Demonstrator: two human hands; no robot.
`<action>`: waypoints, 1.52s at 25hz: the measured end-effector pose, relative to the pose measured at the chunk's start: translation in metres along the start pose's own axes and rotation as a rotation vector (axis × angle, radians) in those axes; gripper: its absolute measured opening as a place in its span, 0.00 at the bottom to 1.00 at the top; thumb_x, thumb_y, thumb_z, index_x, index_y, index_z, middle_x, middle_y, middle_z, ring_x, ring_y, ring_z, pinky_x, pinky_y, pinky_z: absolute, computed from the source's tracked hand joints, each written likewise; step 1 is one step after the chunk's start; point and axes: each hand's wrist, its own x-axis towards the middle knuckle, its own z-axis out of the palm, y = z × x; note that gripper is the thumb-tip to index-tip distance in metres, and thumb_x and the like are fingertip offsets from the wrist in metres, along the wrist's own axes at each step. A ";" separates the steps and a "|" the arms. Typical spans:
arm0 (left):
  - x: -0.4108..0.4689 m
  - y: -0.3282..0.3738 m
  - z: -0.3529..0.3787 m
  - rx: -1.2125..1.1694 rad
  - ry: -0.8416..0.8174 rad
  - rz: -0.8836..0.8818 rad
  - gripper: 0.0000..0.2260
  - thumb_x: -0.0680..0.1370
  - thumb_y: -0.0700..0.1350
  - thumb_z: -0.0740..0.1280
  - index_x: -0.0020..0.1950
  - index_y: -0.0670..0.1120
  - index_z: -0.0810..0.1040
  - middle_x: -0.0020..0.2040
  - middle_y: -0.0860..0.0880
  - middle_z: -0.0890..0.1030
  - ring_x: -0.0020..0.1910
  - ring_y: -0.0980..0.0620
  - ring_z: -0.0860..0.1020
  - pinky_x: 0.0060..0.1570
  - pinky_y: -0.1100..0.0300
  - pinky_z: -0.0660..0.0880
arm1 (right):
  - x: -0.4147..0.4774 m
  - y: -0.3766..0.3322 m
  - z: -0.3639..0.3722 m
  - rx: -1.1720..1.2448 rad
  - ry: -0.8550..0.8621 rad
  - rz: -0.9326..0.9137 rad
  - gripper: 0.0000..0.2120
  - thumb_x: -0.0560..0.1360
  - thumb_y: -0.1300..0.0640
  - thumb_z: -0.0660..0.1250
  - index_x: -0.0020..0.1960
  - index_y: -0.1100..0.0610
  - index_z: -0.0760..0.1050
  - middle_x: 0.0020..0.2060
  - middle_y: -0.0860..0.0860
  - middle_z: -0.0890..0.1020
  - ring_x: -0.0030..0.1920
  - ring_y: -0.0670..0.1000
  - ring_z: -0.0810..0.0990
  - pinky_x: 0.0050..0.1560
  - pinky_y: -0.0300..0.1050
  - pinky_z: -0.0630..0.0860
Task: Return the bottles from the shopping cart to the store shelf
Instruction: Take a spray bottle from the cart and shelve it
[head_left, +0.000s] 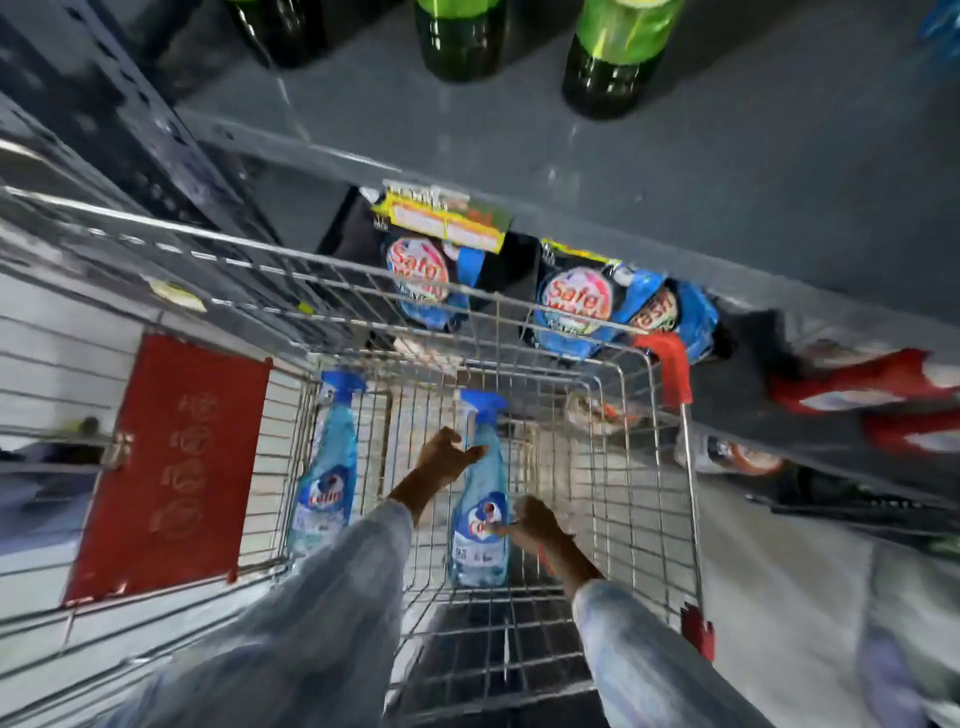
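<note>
Two blue spray bottles lie in the wire shopping cart. One spray bottle rests by the cart's left wall. The other spray bottle lies in the middle. My left hand reaches down beside its neck, fingers apart, thumb touching the bottle. My right hand is curled against its label on the right side. The grey store shelf stands beyond the cart, with green bottles on it.
Blue detergent pouches hang below the shelf edge behind the cart. A red panel covers the cart's left side. Red corner guards mark the cart's right rim. Red and white packs sit on a lower shelf at right.
</note>
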 end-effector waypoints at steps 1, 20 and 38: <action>0.007 -0.017 0.010 -0.026 -0.097 -0.021 0.13 0.70 0.49 0.73 0.39 0.39 0.77 0.36 0.39 0.78 0.34 0.52 0.79 0.40 0.52 0.76 | 0.004 0.009 0.007 0.018 -0.056 0.028 0.28 0.66 0.55 0.75 0.59 0.68 0.70 0.58 0.62 0.78 0.58 0.59 0.78 0.50 0.42 0.73; -0.145 0.095 -0.050 -0.369 -0.076 0.518 0.18 0.69 0.33 0.72 0.50 0.51 0.72 0.44 0.49 0.80 0.41 0.57 0.80 0.39 0.61 0.81 | -0.120 -0.052 -0.098 0.153 0.349 -0.536 0.22 0.68 0.54 0.72 0.56 0.58 0.67 0.51 0.60 0.79 0.50 0.56 0.78 0.49 0.50 0.73; -0.270 0.474 0.156 -0.307 -0.123 1.182 0.19 0.68 0.36 0.74 0.57 0.36 0.77 0.55 0.41 0.81 0.51 0.48 0.79 0.58 0.47 0.76 | -0.277 0.054 -0.464 0.490 0.867 -0.980 0.20 0.73 0.65 0.64 0.63 0.67 0.64 0.55 0.55 0.75 0.47 0.31 0.78 0.52 0.28 0.75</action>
